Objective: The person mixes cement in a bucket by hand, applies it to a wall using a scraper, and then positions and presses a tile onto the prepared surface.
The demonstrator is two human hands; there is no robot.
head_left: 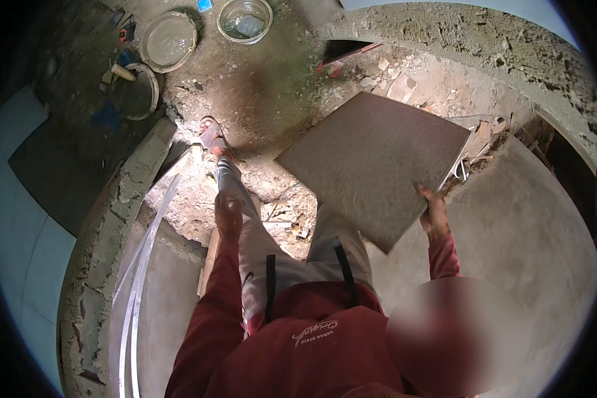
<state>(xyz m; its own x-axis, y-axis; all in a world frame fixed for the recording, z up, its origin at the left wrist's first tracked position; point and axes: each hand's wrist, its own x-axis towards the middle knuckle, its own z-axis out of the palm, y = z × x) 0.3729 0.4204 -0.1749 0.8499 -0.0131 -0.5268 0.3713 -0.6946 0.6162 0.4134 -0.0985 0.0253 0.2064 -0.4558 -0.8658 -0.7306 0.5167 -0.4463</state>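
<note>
My right hand (434, 211) grips the right edge of a large square brown tile (378, 159), its fingers over the upper face. The tile is tilted in front of my right leg and hides part of it. Beside my left thigh hangs my left hand (229, 215), holding nothing, its fingers loosely extended and touching or very near the trouser leg. My left foot, in a sandal (212, 132), stands on the rubble floor.
A round basin (169, 43), a bucket (139, 93) with a wooden-handled tool (123, 72) and a clear tub (245, 21) stand ahead. Long metal strips (136, 305) lie at the left, beside a rough block ledge (89, 312). Rubble (385, 73) lies beyond the tile.
</note>
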